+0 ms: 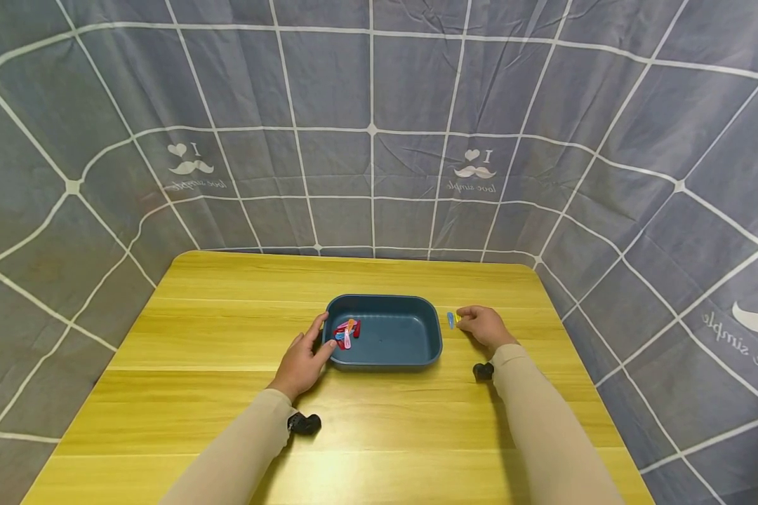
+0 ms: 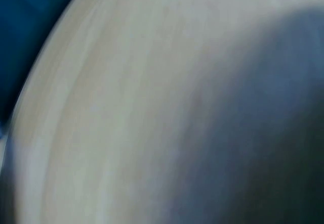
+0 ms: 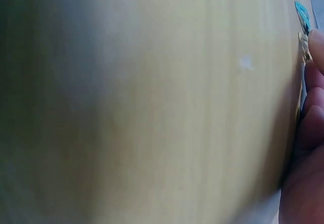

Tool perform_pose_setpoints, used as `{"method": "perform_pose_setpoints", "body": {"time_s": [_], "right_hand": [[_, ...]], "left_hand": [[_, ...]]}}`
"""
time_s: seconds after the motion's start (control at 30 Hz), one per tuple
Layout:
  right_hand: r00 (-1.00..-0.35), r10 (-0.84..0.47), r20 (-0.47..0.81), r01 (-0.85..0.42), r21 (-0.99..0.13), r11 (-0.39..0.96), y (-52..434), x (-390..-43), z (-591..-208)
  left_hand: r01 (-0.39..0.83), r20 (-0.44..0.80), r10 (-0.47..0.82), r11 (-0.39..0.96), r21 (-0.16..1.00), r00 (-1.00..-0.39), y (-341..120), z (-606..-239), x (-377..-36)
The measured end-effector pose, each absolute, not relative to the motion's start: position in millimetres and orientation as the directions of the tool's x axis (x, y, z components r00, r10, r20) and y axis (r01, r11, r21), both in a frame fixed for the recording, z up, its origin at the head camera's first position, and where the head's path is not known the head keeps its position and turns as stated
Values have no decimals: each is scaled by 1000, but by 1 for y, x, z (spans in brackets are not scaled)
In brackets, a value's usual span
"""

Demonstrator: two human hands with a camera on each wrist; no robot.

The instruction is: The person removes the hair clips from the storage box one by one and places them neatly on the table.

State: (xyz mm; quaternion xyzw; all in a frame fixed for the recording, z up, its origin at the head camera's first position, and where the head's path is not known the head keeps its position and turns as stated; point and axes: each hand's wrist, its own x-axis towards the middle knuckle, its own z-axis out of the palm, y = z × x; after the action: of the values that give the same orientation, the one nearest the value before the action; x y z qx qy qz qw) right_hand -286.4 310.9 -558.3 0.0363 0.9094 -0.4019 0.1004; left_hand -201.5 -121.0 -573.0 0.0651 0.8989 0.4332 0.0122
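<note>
A dark blue rectangular tray point(image 1: 391, 366) stands on the table, with several small coloured hair clips point(image 1: 347, 334) heaped at its left end. My left hand point(image 1: 302, 362) rests at the tray's left side, its thumb at the rim and its fingers stretched along the outside. To the right of the tray, my right hand point(image 1: 485, 327) pinches a yellow hair clip point(image 1: 458, 318) at the tabletop, its fingertips partly covering it. Close beside it lies a blue hair clip point(image 1: 450, 320), also seen in the right wrist view, where the clip point(image 3: 302, 16) is just beyond the thumb.
The yellow wood-grain table point(image 1: 379, 435) carries the tray near its middle. A grey curtain point(image 1: 410, 84) with white grid lines surrounds the back and sides. A black wrist device point(image 1: 304, 423) sits under the left cuff, another point(image 1: 483, 372) by the right one.
</note>
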Motion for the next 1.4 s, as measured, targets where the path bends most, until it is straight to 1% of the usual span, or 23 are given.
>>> {"method": "perform_pose_setpoints", "body": {"time_s": [0.27, 0.53, 0.83, 1.0, 1.07, 1.23, 1.4], "right_hand": [[-978, -27, -209, 135, -719, 682, 311, -285, -555], [-975, -16, -223, 154, -724, 672, 310, -283, -554], [-977, -24, -211, 136, -708, 693, 315, -284, -554], [-978, -34, -208, 129, -720, 682, 316, -285, -547], [-981, -44, -187, 109, -729, 676, 314, -286, -540], [-990, -112, -82, -20, -710, 704, 300, -290, -513], [-979, -194, -61, -96, -702, 706, 267, -291, -483]], "left_hand": [[103, 30, 128, 618, 779, -991, -122, -573, -201], [118, 51, 125, 621, 775, -991, -122, -572, -200], [108, 35, 131, 608, 786, -991, -122, -572, -199], [90, 11, 133, 600, 795, -991, -122, -572, -198], [86, 7, 133, 601, 794, -991, -122, -573, -197], [94, 14, 135, 607, 789, -991, -122, -572, -197], [99, 19, 137, 608, 788, -990, -123, -570, -198]]}}
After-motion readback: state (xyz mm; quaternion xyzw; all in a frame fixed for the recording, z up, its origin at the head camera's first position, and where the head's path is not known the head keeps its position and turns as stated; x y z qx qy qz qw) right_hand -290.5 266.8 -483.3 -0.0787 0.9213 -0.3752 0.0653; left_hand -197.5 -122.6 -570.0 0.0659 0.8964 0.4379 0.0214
